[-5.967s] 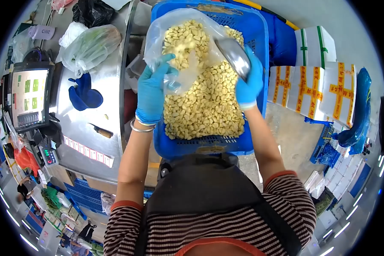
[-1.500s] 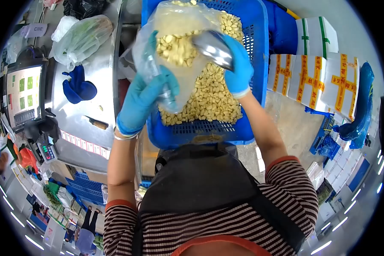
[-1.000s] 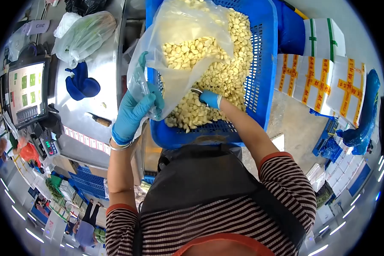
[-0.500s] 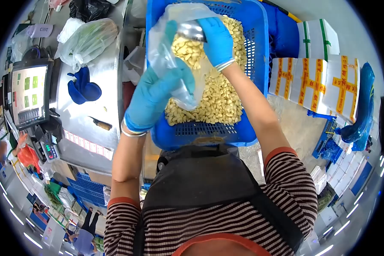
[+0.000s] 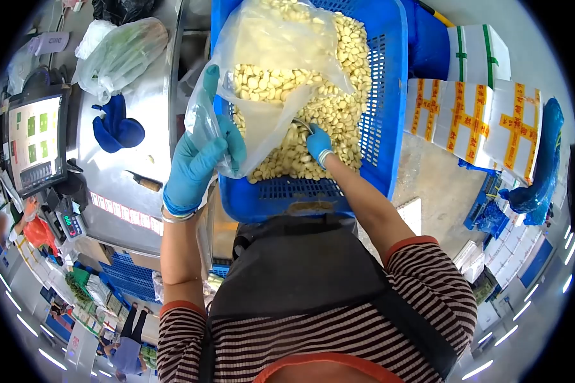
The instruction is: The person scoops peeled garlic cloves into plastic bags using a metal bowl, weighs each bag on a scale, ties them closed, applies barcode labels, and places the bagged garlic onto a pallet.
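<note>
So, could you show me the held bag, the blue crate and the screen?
held bag (image 5: 257,127): head view, on its loose plastic near the mouth
blue crate (image 5: 386,121): head view, on its right side wall
screen (image 5: 37,139): head view, mid-display

And here's the blue crate (image 5: 390,127), slotted sides showing, with loose pale-yellow pieces (image 5: 351,76), flattish and smooth, spread thick along its right side and down toward its near end! Over the crate's left and far part sprawls the clear plastic bag (image 5: 281,48), cloudy and wrinkled, mouth gaping toward the near end, more pale pieces heaped in the opening, one edge drawn out past the crate's left rim. Mid-crate, the shiny metal scoop (image 5: 303,123) sits sunk among the pieces, little more than a curved rim peeking out!
</note>
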`<state>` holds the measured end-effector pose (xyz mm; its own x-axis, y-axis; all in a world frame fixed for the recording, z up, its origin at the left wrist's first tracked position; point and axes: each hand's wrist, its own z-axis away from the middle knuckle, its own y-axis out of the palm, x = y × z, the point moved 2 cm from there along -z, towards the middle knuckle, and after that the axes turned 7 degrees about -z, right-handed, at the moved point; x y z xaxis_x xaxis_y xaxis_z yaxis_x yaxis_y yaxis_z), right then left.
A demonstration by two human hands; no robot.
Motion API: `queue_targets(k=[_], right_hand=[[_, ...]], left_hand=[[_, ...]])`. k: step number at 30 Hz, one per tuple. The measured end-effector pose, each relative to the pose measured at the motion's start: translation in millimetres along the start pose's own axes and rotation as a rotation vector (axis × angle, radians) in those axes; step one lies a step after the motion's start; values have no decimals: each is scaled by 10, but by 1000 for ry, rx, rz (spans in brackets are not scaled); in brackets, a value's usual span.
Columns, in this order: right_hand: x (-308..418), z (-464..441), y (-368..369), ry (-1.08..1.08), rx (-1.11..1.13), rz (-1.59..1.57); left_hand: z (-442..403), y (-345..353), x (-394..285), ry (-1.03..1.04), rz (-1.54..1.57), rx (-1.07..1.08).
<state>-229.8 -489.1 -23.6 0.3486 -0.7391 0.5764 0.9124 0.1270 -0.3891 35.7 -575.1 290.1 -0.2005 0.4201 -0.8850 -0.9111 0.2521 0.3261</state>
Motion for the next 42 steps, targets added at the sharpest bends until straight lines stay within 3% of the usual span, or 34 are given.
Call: queue_targets(k=[2, 4, 5, 7, 8, 10, 12, 14, 17, 18, 20, 23, 26, 28, 30, 32, 33, 34, 36, 38, 40, 42], right_hand=[[-754, -526, 311, 114, 416, 45], [-890, -547, 574, 152, 523, 66], [-1189, -716, 776, -56, 621, -106], [531, 244, 137, 215, 729, -121], [706, 240, -23, 213, 817, -109], [1336, 369, -529, -97, 883, 49], [1499, 143, -855, -196, 854, 105], [1902, 231, -1085, -283, 701, -315], [2450, 205, -1274, -222, 442, -50], [2681, 362, -1178, -294, 168, -12], [2786, 477, -860, -879, -351, 230], [2778, 736, -851, -1476, -400, 568], [2285, 990, -1147, -1313, -411, 159], [1784, 1038, -1253, -985, -449, -202], [932, 676, -1266, -648, -519, 37], [-63, 105, -914, -497, -344, 52], [-122, 76, -643, -431, -321, 161], [-98, 109, -281, -361, -292, 267], [353, 190, -39, 27, -10, 135], [-156, -322, 178, 190, 299, -184], [379, 95, 8, 186, 532, -105], [229, 16, 119, 320, 669, -167]], left_hand=[[-11, 13, -6, -23, 6, -9], [4, 9, -42, -59, -14, -51], [13, -13, -73, -64, -49, -59], [28, -47, -118, -83, -111, -59], [27, -84, -112, -80, -161, -74], [49, -213, -56, -72, -253, -99], [82, -292, 14, -144, -286, -102], [110, -290, 61, -221, -293, -100], [38, 63, -8, -143, -138, 49], [-23, 156, -36, -129, -123, 157], [-95, 332, -94, -70, -95, 154], [-195, 330, -113, -19, -57, 155], [-115, 132, -38, -17, -32, 71], [-73, 5, 18, -16, -18, 71], [-29, -65, 95, -24, -9, 70], [-42, -58, 91, -15, -10, 67], [-38, -49, 84, -23, -11, 52], [-13, -42, 74, -38, -16, 33], [17, -42, 54, -53, -21, 25], [15, -50, 97, -78, -19, 13], [-15, -113, 98, -85, -19, 11], [8, -141, 58, -118, -45, -76]])
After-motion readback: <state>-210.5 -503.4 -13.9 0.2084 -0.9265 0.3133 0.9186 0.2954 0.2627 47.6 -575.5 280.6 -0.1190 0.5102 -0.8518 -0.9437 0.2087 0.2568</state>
